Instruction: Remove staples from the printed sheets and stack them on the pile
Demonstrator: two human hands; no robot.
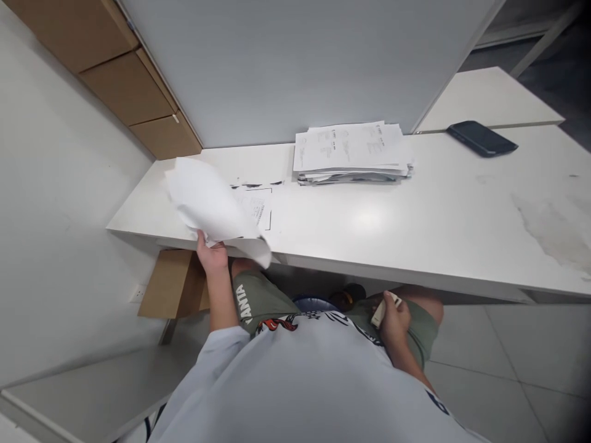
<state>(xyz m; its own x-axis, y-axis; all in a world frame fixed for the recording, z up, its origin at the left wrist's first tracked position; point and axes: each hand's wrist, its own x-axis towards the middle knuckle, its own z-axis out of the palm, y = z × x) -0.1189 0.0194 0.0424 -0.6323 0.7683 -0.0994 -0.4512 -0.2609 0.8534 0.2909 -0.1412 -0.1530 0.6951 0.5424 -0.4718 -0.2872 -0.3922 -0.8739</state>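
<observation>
The step in hand looks like the lifting of a sheet (210,206) off the desk (415,215). The left hand (211,253) grips the sheet by its near edge, thumb and fingers closed on the paper, at the near left of the desk. The sheet curls up and away from the hand, blurred, so its far edge hangs above the desk and over a printed page (257,206) lying flat just to the right.

The right hand (393,319) rests low by the lap, below the desk's near edge, fingers closed round a pale marker (381,311) whose tip points up and left.

A likely next move calls for a firm pinch on the thin, floppy sheet, and a clear spot to set it down.

Far on the desk lies a stack (351,152), well apart from both hands; a phone (481,138) lies far right.
</observation>
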